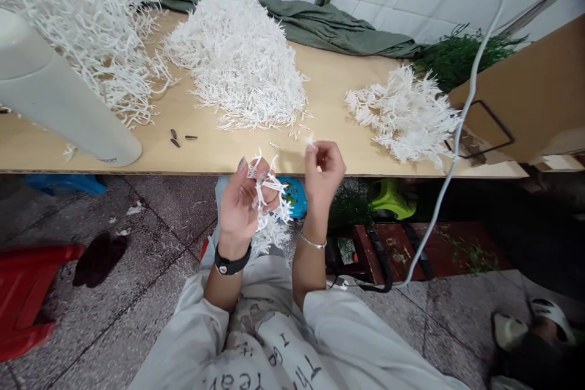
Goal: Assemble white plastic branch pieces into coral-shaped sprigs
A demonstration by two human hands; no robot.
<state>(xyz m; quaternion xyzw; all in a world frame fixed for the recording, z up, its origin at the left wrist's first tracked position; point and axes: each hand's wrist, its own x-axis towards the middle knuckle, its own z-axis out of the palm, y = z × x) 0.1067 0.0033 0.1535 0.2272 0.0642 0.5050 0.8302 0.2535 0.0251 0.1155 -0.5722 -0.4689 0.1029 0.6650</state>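
Left hand (pixel 239 202) half-curled round white strands (pixel 273 184), as if steadying them; toward two o'clock, right hand (pixel 326 172) pinched one wisp (pixel 311 139), apparently.

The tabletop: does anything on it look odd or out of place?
Yes: three small dark seeds, perhaps sunflower seeds, lie between the pale bottle and the middle white pile. They look odd because they're dark and solid, unlike the stringy pile.
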